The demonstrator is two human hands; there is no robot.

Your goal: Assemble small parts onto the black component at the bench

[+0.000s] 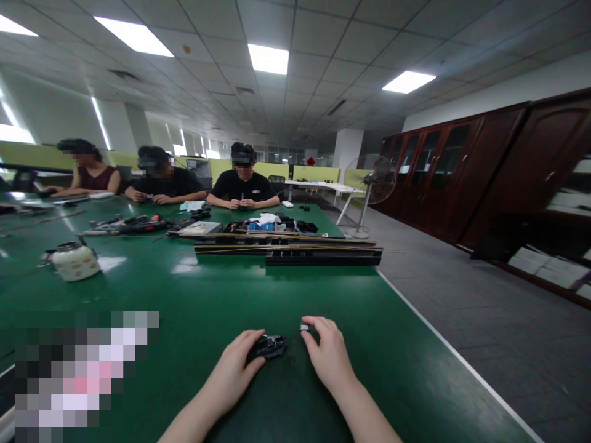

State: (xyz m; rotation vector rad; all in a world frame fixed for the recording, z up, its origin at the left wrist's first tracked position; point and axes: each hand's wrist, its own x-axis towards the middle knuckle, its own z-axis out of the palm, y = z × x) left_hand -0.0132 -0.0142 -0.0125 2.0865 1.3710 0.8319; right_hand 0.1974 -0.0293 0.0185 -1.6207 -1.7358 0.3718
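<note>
Near the front of the green table, my left hand (244, 355) grips a small black mechanical part (273, 346) with a jagged outline. The thumb and fingers press its left side, and the right end sticks out from them. A little to the right, my right hand (327, 344) pinches a small silver-grey block (304, 327) between thumb and fingertips. A short gap of table separates the two pieces. Both are too small for me to tell their exact kind.
Long black rails (323, 256) with thin yellowish rods lie across the green table (231, 295). Behind them are tools (138, 224) and a parts tray (295, 226). A patterned jar (76, 261) stands left. Several people sit across; a floor fan (368, 179) stands beyond the table's right edge.
</note>
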